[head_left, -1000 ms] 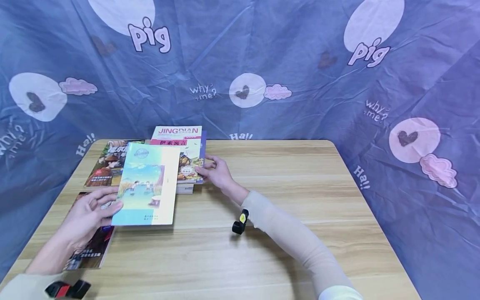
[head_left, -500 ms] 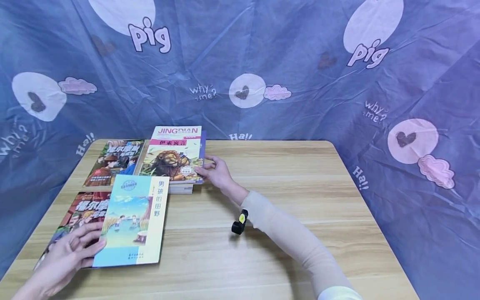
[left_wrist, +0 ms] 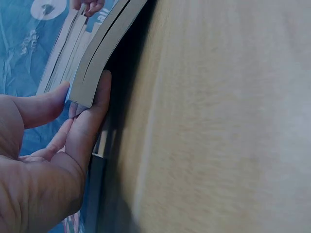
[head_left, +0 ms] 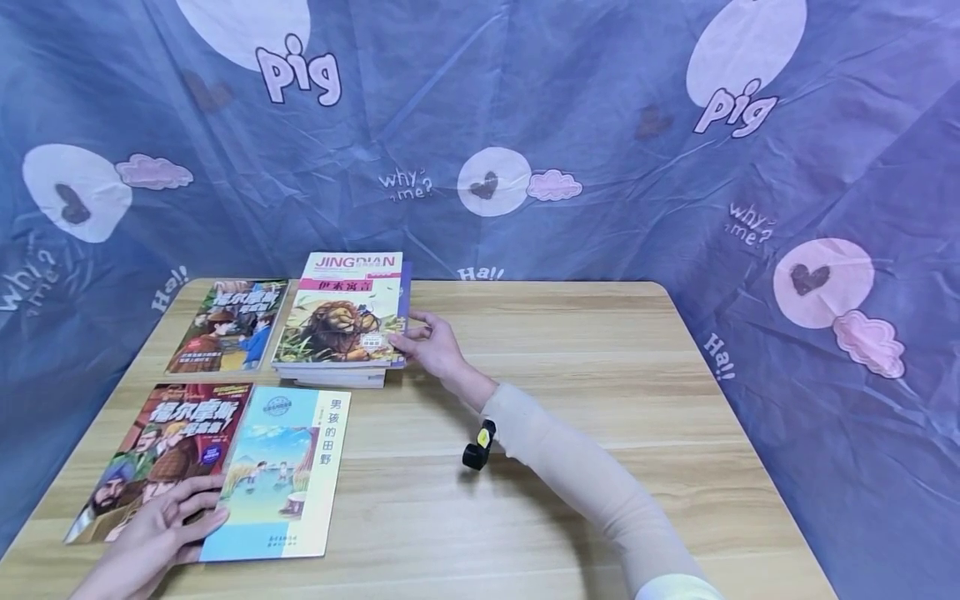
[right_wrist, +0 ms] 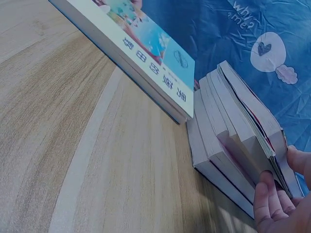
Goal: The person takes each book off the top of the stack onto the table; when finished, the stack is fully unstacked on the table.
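left hand (head_left: 153,529) on the blue book (head_left: 273,467), right hand (head_left: 435,346) on the pile (head_left: 341,379)

the blue book is on the near left part of the table (head_left: 585,358), cover up, title running down its right side. the left hand pinches it at the near left corner, thumb on top and fingers underneath, the gap between them only as wide as the book is thick. in the left wrist view that edge is raised above the wood. the lower comic (head_left: 165,450) lies just left of the blue book; whether the two touch, i cannot tell. the upper comic (head_left: 225,333) lies beyond it, left of the pile.

the pile stands at the far left, beyond the blue book. the lion book (head_left: 341,325) is on top, and a purple book (head_left: 406,292) shows past its right edge. the right hand grips the upper books at the near right corner, thumb above, fingers curled below. a black clip (head_left: 476,446) hangs by the right sleeve (head_left: 592,492). blue cloth (head_left: 570,100) printed with "pig" and "why me?" rises behind the table.
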A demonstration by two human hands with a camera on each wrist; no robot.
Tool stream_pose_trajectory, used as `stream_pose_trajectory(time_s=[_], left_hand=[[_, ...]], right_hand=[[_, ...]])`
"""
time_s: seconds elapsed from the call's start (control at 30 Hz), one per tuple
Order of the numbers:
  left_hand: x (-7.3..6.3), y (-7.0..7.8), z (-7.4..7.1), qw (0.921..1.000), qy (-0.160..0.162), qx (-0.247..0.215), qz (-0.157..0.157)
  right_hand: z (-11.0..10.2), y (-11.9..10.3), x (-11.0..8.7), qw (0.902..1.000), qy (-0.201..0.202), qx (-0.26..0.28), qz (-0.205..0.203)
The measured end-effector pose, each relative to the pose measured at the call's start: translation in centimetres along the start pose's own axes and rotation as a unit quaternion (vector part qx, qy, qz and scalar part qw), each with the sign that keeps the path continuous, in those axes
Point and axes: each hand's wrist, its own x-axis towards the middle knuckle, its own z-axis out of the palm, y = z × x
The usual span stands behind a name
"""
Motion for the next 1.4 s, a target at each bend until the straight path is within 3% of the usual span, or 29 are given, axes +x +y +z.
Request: stream_pose_trajectory(time_s=[0.2,0.33,0.4,0.53,0.6,0.73,0.83,0.93,1.1,1.4], left_hand=[[0.5,0.9,0.7,0.9989,0.026,0.037,0.007],[0.6,1.5,1.3,0.9938,0.062,0.09,0.021],[0.5,1.9,1.6,0.9875,0.084,0.129,0.032],[0.1,3.1,1.8,0.967,0.121,0.218,0.053],[-0.1,3.7,1.7,0.9599,0.13,0.241,0.06],[0.0,4.9,1.2,0.9649,0.127,0.214,0.085],[0.6,6.0,0.5,0.969,0.121,0.176,0.124],[1.6,7.1,0.0,0.9637,0.126,0.158,0.174],[3.9,8.9,-0.9,0.9557,0.138,0.127,0.227],[8.1,11.9,-1.9,0.964,0.117,0.067,0.229]], right_hand=[[0.0,0.0,0.0,1.0,0.001,0.001,0.001],[0.1,0.1,0.0,1.0,0.002,0.0,0.004],[0.1,0.1,0.0,1.0,0.003,0.001,0.003],[0.1,0.1,0.1,1.0,0.003,0.003,-0.002],[0.1,0.1,0.1,1.0,0.002,0.008,-0.004],[0.1,0.0,0.1,0.9998,-0.002,0.016,-0.007],[0.1,0.0,0.1,0.9999,-0.005,0.016,-0.003],[0.1,-0.1,0.1,0.9999,-0.005,0.015,0.001],[0.1,-0.2,0.1,0.9998,-0.006,0.016,0.006],[-0.1,-0.3,0.1,0.9998,-0.002,0.018,0.01]])
